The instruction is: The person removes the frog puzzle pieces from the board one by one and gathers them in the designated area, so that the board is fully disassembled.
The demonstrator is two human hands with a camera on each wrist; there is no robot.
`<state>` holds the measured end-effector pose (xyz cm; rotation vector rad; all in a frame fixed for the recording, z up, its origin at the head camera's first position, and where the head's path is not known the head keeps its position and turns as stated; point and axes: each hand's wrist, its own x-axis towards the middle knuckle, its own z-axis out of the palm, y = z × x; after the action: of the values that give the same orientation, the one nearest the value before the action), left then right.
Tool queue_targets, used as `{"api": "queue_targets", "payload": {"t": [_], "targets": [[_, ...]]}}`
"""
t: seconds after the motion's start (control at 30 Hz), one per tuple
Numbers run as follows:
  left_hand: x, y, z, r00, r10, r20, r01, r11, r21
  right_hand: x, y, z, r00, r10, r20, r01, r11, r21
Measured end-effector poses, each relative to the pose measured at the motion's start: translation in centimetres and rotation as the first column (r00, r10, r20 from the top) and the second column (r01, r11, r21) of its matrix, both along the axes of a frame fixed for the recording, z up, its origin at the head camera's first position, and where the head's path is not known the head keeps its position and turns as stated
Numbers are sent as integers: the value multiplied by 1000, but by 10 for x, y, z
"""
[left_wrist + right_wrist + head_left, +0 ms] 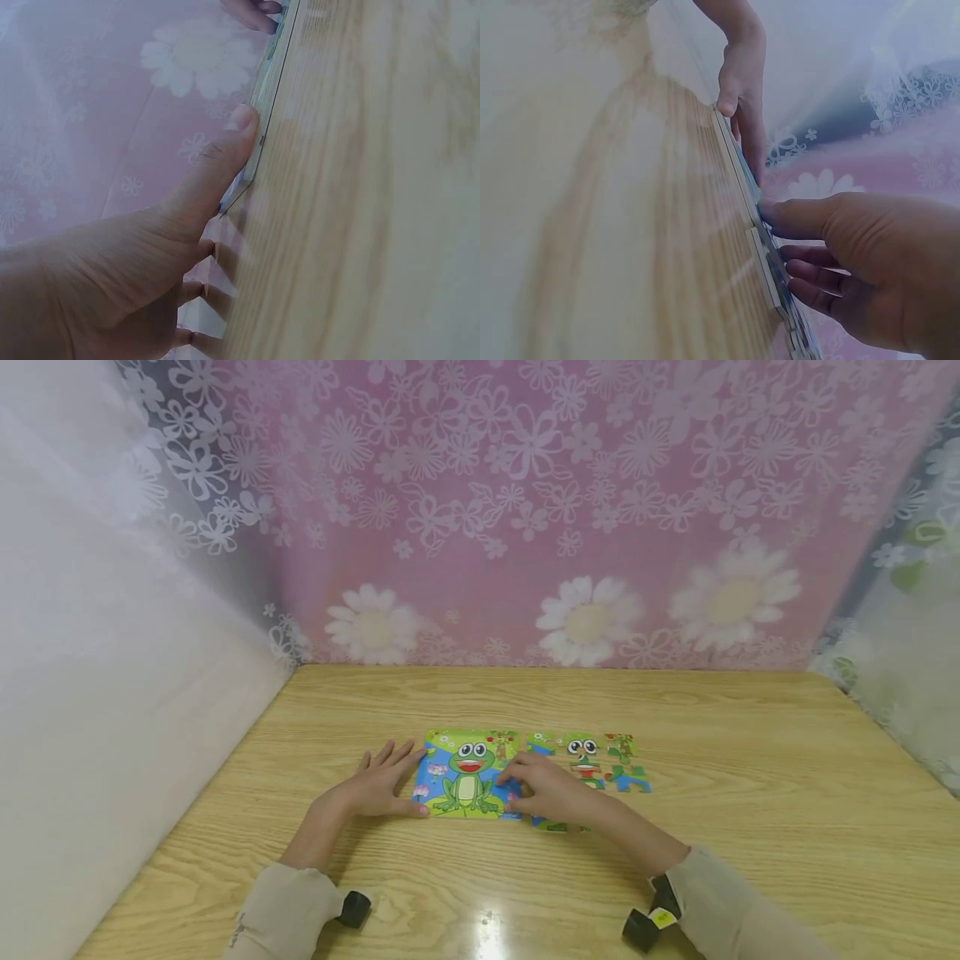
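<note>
A frog picture board (467, 787) lies flat on the table. My left hand (382, 785) is spread along its left side, thumb at the near corner and fingertips by the far corner; in the left wrist view the thumb (225, 150) touches the board's edge. Over the right side of the board is my right hand (551, 789), fingers bent, thumb and index fingertip apart on the picture. The right wrist view shows its thumb (802, 217) at the board's edge. Frog puzzle pieces (628, 778) lie to the right, some hidden under that hand.
The wooden table (750, 760) runs back to a pink flowered cloth (480, 527). A pale wall covering (135, 677) borders the left side. Black wrist devices (355, 909) are at both sleeves.
</note>
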<state>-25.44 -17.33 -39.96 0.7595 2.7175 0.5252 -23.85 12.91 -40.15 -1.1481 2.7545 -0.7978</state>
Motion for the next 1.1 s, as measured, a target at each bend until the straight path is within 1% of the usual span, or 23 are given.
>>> {"api": "queue_targets", "payload": {"t": [0.2, 0.3, 0.47, 0.63, 0.73, 0.87, 0.97, 1.1], "targets": [[1, 0, 2, 1000, 1, -6, -1, 1000, 3, 0, -2, -1, 1000, -13, -10, 13, 1000, 10], [1, -1, 2, 1000, 2, -3, -2, 1000, 1, 0, -3, -2, 999, -16, -30, 16, 1000, 14], [1, -2, 1, 1000, 1, 1, -1, 1000, 7, 1, -3, -1, 999, -21, -35, 21, 1000, 6], [1, 0, 2, 1000, -4, 8, 4, 1000, 11, 4, -2, 4, 998, -30, -54, 30, 1000, -1], [-1, 1, 0, 1000, -5, 10, 5, 1000, 9, 8, 1, 9, 998, -35, -53, 34, 999, -17], [-3, 0, -3, 1000, -2, 7, 2, 1000, 7, 11, 8, 13, 999, -38, -37, 36, 998, -42], [-3, -1, -4, 1000, 0, 7, 0, 1000, 8, 14, 17, 15, 998, -46, -51, 43, 998, -54], [-3, -2, -3, 1000, 2, 4, -2, 1000, 3, 19, 33, 18, 995, -71, -76, 64, 993, -96]]}}
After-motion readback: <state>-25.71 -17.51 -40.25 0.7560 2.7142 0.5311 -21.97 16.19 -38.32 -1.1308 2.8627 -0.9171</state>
